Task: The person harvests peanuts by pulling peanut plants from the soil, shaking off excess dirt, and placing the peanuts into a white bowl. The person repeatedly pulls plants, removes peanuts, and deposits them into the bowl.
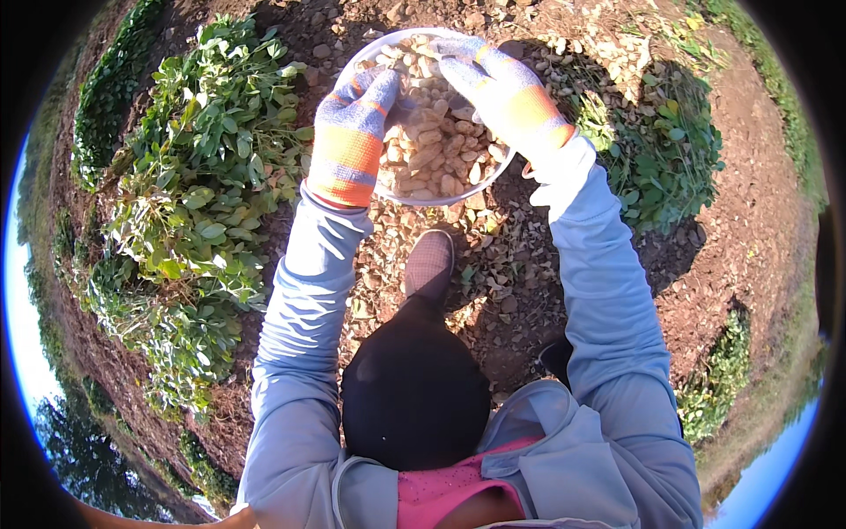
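Note:
A round white tub point(385, 191) full of peanuts in their shells point(434, 145) is in front of me at the top of the view. Both my hands wear orange and grey-purple striped gloves. At the tub's left side, my left hand point(357, 123) reaches over the rim onto the peanuts, thumb and fingers apart, the fingertips partly hidden. My right hand point(507, 93) comes over the right rim with its fingers stretched across the heap. No held object shows in either hand.
Uprooted leafy plants point(207, 194) lie heaped along the left. Another green pile point(661, 141) is right of the tub, with loose peanuts point(599, 66) near it. Dry leaves and clods cover the soil around my shoe point(430, 262). My knee point(414, 388) is bent below the tub.

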Demonstrator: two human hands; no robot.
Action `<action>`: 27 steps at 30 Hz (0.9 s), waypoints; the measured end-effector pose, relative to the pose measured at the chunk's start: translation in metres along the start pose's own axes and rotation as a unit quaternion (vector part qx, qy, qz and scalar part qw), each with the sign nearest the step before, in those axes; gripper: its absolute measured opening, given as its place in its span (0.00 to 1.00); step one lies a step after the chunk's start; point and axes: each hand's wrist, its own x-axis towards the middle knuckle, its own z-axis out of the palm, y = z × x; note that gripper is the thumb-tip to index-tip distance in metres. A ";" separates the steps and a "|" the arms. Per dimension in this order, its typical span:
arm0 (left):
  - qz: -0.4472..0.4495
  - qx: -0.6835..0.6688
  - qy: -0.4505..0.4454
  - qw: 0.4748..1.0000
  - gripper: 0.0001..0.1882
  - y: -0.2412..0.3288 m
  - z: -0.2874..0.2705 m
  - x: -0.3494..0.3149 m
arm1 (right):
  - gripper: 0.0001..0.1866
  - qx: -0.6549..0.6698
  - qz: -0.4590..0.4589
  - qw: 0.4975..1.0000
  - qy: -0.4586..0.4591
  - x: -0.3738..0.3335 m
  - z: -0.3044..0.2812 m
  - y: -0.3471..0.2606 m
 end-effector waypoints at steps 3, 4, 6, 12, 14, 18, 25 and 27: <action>0.005 -0.019 0.010 1.000 0.08 -0.005 -0.003 0.001 | 0.18 -0.012 0.089 0.993 -0.073 -0.013 0.005 -0.016; 0.001 -0.033 0.017 0.999 0.08 -0.005 -0.002 0.000 | 0.19 -0.031 0.101 0.991 -0.084 -0.020 0.011 -0.022; -0.004 -0.059 0.032 0.998 0.08 -0.004 0.004 -0.007 | 0.21 -0.125 0.109 0.982 -0.091 -0.030 0.019 -0.036; -0.039 -0.205 0.019 0.978 0.09 -0.007 -0.001 -0.027 | 0.15 -0.157 -0.001 0.984 -0.082 -0.050 0.021 -0.050; -0.060 -0.092 -0.037 0.993 0.10 -0.009 -0.013 -0.038 | 0.15 -0.114 0.003 0.980 -0.166 -0.057 0.019 -0.054; -0.115 -0.083 -0.021 0.990 0.11 0.008 -0.015 -0.065 | 0.14 -0.067 -0.009 0.959 -0.275 -0.061 0.010 -0.067; -0.182 0.136 0.023 0.974 0.09 -0.006 -0.090 -0.094 | 0.17 -0.063 0.076 0.988 -0.115 -0.034 0.001 -0.031; -0.208 0.236 0.009 0.949 0.13 -0.036 -0.111 -0.107 | 0.20 -0.110 0.011 0.988 -0.109 -0.018 0.000 -0.026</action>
